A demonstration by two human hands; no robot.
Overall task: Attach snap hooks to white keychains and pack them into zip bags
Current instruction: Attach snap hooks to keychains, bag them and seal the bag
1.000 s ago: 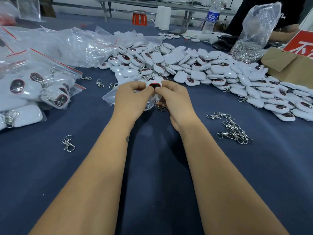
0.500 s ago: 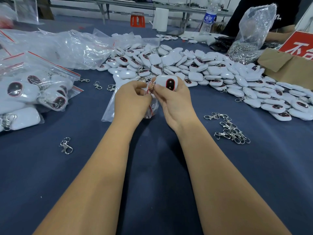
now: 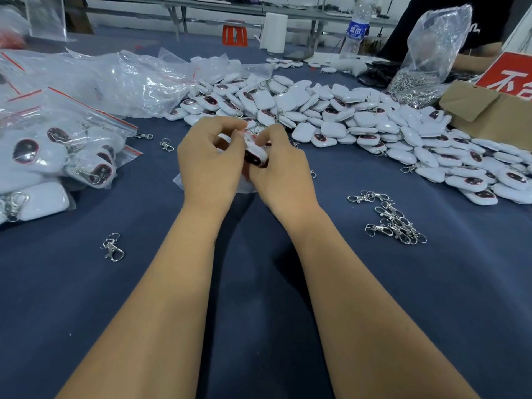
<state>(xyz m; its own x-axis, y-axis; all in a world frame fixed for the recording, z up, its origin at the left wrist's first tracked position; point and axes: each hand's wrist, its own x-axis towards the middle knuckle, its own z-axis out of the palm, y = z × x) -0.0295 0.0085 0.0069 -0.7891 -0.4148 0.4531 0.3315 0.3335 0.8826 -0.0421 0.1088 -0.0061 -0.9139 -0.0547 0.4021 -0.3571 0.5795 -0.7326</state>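
White keychain point(image 3: 256, 158), dark face showing, held between both hands above the table, over a small clear zip bag point(image 3: 184, 180) lying under the wrists. Left hand point(image 3: 208, 165) curls its fingers around the near end; right hand point(image 3: 283, 168) pinches the other side. Whether a snap hook is on it yet: cannot tell, the fingers hide it.

Risks, as I judge them:
- The bag is thin and slack; its mouth may fold shut as the keychain goes in.
- The smooth shell could slip and drop among the loose pile of keychains point(image 3: 359, 119), mixing with undone stock.
- The loose snap hooks point(image 3: 394, 220) lie tangled; picking one may drag others.

Surface: dark blue cloth-covered table point(image 3: 259, 312). Filled zip bags point(image 3: 57, 151) far left, a single hook point(image 3: 112, 249) near them. Cardboard box point(image 3: 489, 116) far right; water bottle point(image 3: 355, 31) at back.
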